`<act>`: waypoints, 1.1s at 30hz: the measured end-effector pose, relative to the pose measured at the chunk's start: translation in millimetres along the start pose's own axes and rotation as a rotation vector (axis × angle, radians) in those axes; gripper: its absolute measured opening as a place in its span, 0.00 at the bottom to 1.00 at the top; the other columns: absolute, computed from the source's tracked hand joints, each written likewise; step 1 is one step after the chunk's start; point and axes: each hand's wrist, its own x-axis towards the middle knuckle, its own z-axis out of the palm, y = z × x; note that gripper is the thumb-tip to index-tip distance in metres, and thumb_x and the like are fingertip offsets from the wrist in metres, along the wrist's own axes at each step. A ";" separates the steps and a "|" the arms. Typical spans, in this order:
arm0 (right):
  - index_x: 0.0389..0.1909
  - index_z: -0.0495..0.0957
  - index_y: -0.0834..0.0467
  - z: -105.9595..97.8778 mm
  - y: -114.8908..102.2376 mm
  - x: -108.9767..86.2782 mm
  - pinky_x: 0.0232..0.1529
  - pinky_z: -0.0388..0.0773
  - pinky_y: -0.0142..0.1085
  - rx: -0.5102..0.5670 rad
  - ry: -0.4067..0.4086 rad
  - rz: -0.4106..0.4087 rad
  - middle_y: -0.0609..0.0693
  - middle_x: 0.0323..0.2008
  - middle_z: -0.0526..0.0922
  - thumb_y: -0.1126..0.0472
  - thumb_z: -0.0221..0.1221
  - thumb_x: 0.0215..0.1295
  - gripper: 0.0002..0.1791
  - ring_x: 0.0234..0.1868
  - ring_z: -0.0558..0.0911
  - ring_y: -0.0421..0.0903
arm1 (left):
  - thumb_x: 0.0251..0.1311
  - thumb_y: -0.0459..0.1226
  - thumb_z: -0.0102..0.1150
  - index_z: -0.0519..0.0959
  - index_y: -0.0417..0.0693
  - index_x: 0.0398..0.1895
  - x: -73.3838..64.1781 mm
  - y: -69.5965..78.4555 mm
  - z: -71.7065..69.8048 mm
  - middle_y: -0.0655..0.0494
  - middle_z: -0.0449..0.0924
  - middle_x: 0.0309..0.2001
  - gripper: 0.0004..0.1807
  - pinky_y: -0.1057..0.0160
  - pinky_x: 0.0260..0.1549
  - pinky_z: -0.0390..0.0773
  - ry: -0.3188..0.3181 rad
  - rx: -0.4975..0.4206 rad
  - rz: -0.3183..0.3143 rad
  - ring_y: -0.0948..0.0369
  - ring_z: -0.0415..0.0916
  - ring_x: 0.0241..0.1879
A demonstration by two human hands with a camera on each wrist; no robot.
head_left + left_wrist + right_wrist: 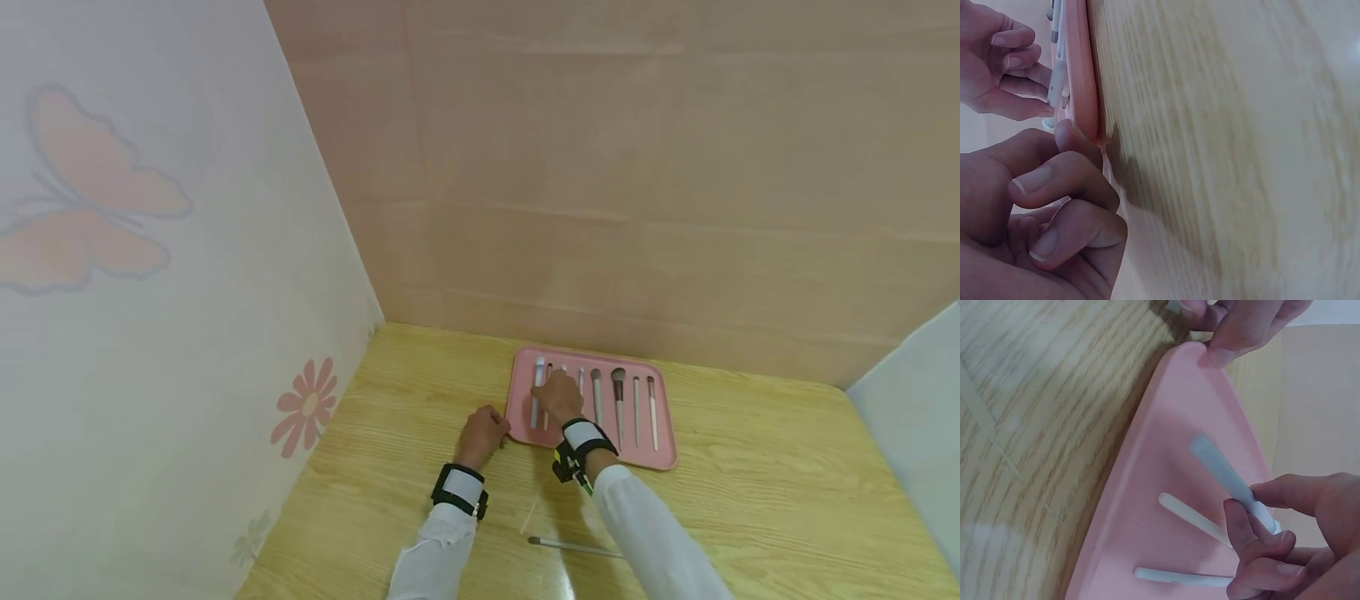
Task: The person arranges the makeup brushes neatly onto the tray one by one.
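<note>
My right hand (561,398) is over the left part of a pink tray (663,458), pinching a makeup brush (1225,472) by its pale handle between thumb and fingers. Two more pale handles, the nearer one a makeup brush handle (1188,514), lie beside it on the tray. At the tray's near left corner, my left hand (482,435) grips the rim with thumb and index finger, its other fingers curled in the left wrist view. Several makeup brushes lie side by side across the tray, among them a large dark-bristled brush (618,396). My right hand partly hides some of them.
One loose makeup brush (573,547) lies on the wood-grain table (787,483) in front of the tray, partly behind my right sleeve. A pinkish-brown covered wall (562,208) rises behind the table. A white wall (225,250) with flower and butterfly pictures stands at the left.
</note>
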 end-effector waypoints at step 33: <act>0.28 0.78 0.66 21.7 -5.2 8.0 0.12 0.61 0.32 -0.067 0.045 -0.066 0.50 0.12 0.71 0.62 0.60 0.64 0.10 0.12 0.70 0.43 | 0.61 0.34 0.58 0.76 0.45 0.28 0.1 -4.3 4.2 0.55 0.79 0.17 0.05 0.67 0.16 0.63 0.043 -0.016 0.046 0.63 0.69 0.16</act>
